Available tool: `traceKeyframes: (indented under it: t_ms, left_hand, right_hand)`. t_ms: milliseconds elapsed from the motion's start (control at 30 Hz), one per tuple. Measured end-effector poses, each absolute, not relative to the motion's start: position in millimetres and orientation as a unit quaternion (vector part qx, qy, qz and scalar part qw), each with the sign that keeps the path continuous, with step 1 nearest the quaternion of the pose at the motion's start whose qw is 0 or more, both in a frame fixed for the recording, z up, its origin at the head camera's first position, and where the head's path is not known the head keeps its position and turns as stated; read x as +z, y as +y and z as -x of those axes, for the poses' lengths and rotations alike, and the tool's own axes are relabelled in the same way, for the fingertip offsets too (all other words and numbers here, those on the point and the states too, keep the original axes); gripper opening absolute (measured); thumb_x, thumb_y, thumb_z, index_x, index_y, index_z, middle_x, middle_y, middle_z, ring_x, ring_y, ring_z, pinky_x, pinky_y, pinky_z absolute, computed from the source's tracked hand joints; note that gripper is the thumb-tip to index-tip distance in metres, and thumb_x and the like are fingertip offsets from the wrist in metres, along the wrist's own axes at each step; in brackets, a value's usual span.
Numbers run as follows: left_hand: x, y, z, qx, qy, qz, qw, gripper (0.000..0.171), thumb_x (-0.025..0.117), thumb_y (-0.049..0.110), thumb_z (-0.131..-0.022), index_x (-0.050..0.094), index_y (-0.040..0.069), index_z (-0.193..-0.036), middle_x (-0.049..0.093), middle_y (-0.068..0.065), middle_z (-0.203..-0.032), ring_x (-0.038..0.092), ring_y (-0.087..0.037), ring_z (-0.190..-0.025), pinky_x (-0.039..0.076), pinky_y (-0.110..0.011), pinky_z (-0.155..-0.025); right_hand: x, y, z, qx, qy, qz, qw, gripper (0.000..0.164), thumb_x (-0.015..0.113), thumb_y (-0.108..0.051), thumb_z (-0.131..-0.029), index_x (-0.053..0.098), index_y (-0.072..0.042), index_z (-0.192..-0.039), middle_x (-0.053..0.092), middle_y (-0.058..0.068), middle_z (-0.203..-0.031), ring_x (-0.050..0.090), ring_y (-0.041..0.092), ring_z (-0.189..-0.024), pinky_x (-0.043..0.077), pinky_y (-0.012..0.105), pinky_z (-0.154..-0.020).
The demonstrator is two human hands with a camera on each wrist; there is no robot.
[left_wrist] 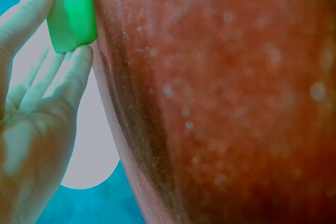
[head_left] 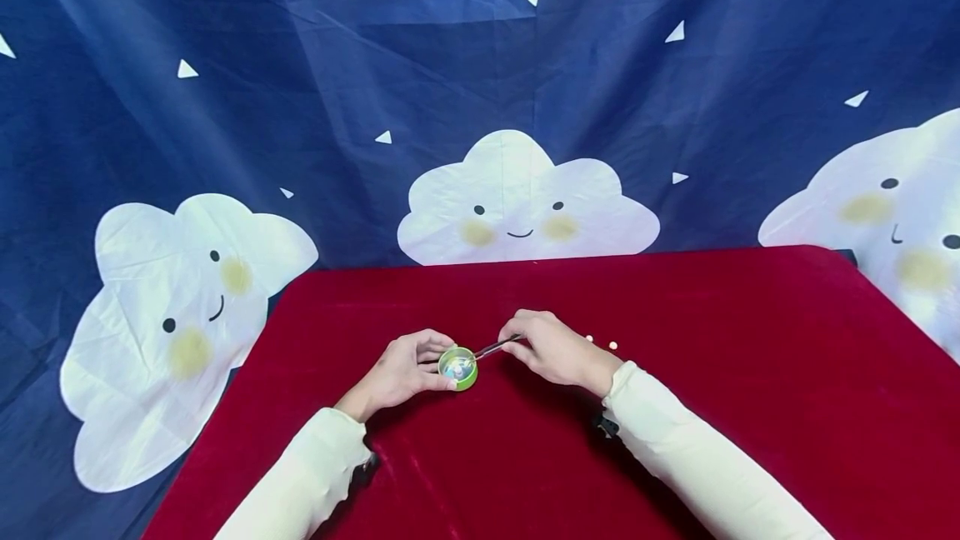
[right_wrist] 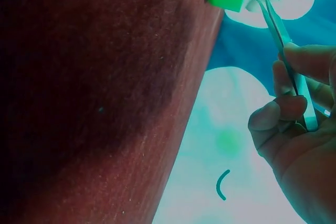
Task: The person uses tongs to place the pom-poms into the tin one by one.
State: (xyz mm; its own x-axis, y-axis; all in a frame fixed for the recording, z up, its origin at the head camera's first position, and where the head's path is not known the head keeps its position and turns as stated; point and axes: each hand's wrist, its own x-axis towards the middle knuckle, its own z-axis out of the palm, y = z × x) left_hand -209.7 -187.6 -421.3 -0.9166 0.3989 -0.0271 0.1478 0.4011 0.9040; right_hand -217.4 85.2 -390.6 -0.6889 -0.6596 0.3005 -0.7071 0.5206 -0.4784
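A small round green container (head_left: pixel 468 379) stands on the red cloth, with pale and bluish bits visible inside. My left hand (head_left: pixel 405 369) holds it from the left, thumb at the near side and fingers at the far side. In the left wrist view its green wall (left_wrist: pixel 73 14) shows between thumb and fingertips. My right hand (head_left: pixel 551 348) pinches metal tweezers (right_wrist: pixel 283 45) between thumb and fingers. They slant down to the left, and their tips overlap the container's opening in the head view. In the right wrist view the two tips show slightly apart, just above the rim.
Two small whitish round pieces, one of them a pellet (head_left: pixel 613 346), lie on the cloth just beyond my right wrist. The red cloth (head_left: pixel 712 315) covers the table. Behind its far edge hangs a blue curtain (head_left: pixel 450 48) printed with smiling clouds.
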Motion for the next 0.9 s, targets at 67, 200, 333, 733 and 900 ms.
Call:
traceKeyframes:
  t_ms: [67,200,333,733,900]
  left_hand:
    - [-421.5,-187.5,209.7,0.522,0.828,-0.165,0.121,0.049,0.087,-0.001,-0.073,0.064,-0.002,-0.116,0.070,-0.013,-0.112,0.067,-0.029,-0.108,0.058,-0.030,-0.089]
    - [-421.4,-187.5,210.0,0.521,0.828,-0.166,0.122,0.049,0.087,-0.001,-0.073,0.064,-0.002,-0.117,0.070,-0.014,-0.114,0.066,-0.029,-0.109,0.057,-0.031,-0.089]
    - [-421.8,-188.5,210.1,0.519,0.829,-0.172,0.120,0.050,0.087,-0.001,-0.074,0.063,-0.005,-0.117,0.069,-0.016,-0.115,0.066,-0.031,-0.110,0.057,-0.032,-0.090]
    - [-421.7,-189.0,209.9,0.521,0.826,-0.176,0.120,0.050,0.086,-0.001,-0.075,0.062,-0.006,-0.119,0.068,-0.020,-0.116,0.065,-0.034,-0.110,0.057,-0.031,-0.089]
    - [-420.8,-189.6,209.8,0.524,0.825,-0.176,0.121,0.050,0.085,-0.002,-0.075,0.061,-0.006,-0.119,0.067,-0.021,-0.116,0.065,-0.035,-0.111,0.057,-0.033,-0.090]
  right_hand:
    - [-392.5,85.3,217.9,0.287,-0.873,-0.393,0.033,0.009,0.069,-0.008,-0.094,0.073,-0.007,-0.102,0.064,0.000,-0.093,0.060,0.016,-0.083,0.055,0.028,-0.078]
    - [-395.4,86.7,218.2,0.276,-0.875,-0.396,0.024,0.009,0.069,-0.007,-0.094,0.073,-0.006,-0.102,0.064,0.001,-0.093,0.061,0.019,-0.084,0.055,0.030,-0.078]
    - [-395.2,89.0,217.9,0.271,-0.877,-0.396,0.028,0.009,0.069,-0.007,-0.094,0.073,-0.006,-0.102,0.064,0.001,-0.092,0.061,0.018,-0.083,0.055,0.030,-0.078]
    - [-385.2,102.0,213.9,0.270,-0.887,-0.374,0.012,0.015,0.073,-0.009,-0.092,0.073,-0.007,-0.106,0.064,0.000,-0.095,0.058,0.014,-0.085,0.056,0.031,-0.081]
    - [-382.7,111.8,212.1,0.270,-0.888,-0.371,0.021,0.015,0.074,-0.009,-0.091,0.073,-0.007,-0.106,0.064,-0.001,-0.095,0.058,0.013,-0.084,0.056,0.030,-0.080]
